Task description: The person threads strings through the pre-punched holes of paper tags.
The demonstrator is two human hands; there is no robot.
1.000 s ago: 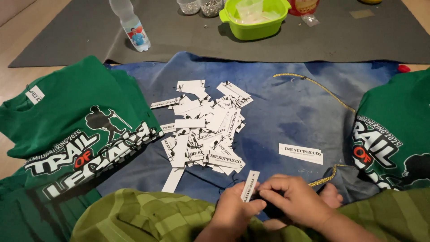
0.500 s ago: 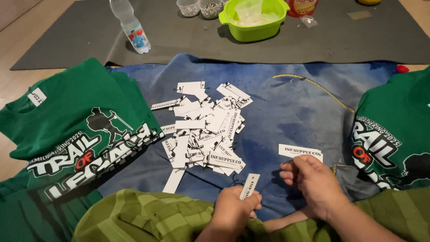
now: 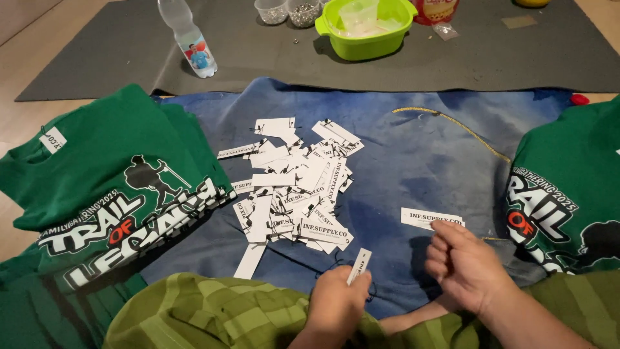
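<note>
White paper tags lie in a loose pile [image 3: 294, 187] at the centre of the frame, on a blue cloth [image 3: 400, 155] spread over the floor. The left hand [image 3: 336, 307], low in the frame just left of centre, is closed on one tag [image 3: 359, 265], pinching its lower end so that the strip stands tilted up and to the right. The right hand [image 3: 468, 265], lower right of centre, is apart from the left, its fingers loosely curled and its fingertips touching the near edge of a single tag [image 3: 431, 218] that lies flat on the cloth, well apart from the pile. Green printed shirts lie on both sides: one stack [image 3: 97, 200] at the left, another [image 3: 571, 187] at the right edge. A yellow cord [image 3: 452, 126] runs across the cloth in the upper right. Along the top, on a grey mat [image 3: 258, 58], stand a plastic bottle [image 3: 187, 35] at upper left and a lime-green bowl [image 3: 367, 26] at upper centre, with two small clear cups [image 3: 287, 11] just beside the bowl.
</note>
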